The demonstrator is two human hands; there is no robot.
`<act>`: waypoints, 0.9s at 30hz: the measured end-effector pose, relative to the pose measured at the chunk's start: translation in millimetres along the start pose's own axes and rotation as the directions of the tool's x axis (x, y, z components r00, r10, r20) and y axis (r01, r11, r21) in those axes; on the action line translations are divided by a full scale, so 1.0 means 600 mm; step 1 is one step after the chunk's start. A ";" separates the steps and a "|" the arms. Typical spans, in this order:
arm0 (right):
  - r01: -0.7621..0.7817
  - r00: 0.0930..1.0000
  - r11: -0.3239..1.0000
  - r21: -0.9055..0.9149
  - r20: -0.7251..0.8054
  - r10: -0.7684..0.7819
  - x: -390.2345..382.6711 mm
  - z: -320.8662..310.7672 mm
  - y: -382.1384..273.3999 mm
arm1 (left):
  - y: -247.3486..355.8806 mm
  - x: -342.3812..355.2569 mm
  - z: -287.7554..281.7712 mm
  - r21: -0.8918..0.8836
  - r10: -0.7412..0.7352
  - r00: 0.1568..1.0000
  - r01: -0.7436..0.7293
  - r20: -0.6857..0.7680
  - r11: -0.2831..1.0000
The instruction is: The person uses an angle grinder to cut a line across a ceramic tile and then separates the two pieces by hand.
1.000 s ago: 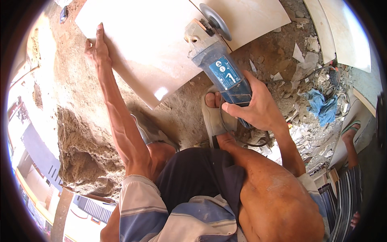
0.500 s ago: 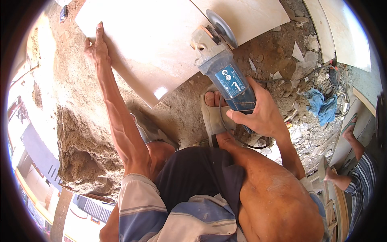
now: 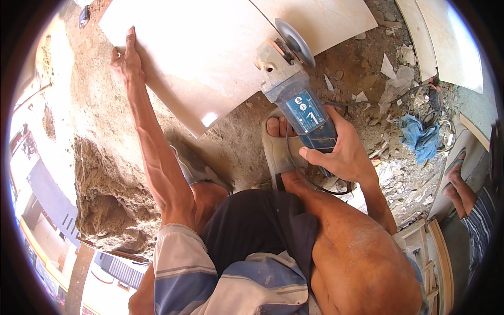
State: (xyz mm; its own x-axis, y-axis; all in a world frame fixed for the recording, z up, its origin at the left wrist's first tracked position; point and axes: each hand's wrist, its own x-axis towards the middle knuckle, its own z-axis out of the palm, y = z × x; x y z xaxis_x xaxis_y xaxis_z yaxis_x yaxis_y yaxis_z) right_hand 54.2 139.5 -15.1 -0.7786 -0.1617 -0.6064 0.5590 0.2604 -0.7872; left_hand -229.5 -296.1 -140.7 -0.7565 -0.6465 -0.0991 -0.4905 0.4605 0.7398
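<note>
A blue and grey angle grinder [image 3: 305,110] is in my right hand [image 3: 344,149], fingers wrapped around the rear of its body. Its round disc [image 3: 295,42] stands edge-on beside a straight dark cut line in the large pale tile [image 3: 184,52]. Whether the disc touches the tile or spins, I cannot tell. My left hand [image 3: 127,60] grips the tile's left edge, thumb stretched along the top and fingers curled at the rim. To the right of the line lies another part of the tile [image 3: 336,23].
Broken tile bits and rubble cover the ground on the right, with a blue rag [image 3: 420,137] and cables. More pale tiles [image 3: 451,42] lean at the upper right. Another person's legs [image 3: 462,191] show at far right. A dirt edge [image 3: 110,205] drops away at left.
My right hand and the grinder have shifted slightly right and toward me. The left hand stays on the tile edge. The other person's legs at far right have moved.
</note>
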 end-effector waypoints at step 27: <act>-0.029 1.000 1.000 -0.003 0.002 0.029 -0.023 -0.003 0.013 | -0.009 0.006 0.000 0.023 0.038 0.999 -0.038 -0.029 0.999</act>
State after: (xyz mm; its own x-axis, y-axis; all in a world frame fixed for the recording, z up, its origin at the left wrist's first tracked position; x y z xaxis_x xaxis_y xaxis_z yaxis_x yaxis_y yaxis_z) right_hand 69.0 145.3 -12.8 -0.7619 -0.1557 -0.6288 0.5802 0.2674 -0.7693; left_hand -229.6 -300.5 -145.1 -0.7619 -0.6457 -0.0511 -0.4716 0.4988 0.7272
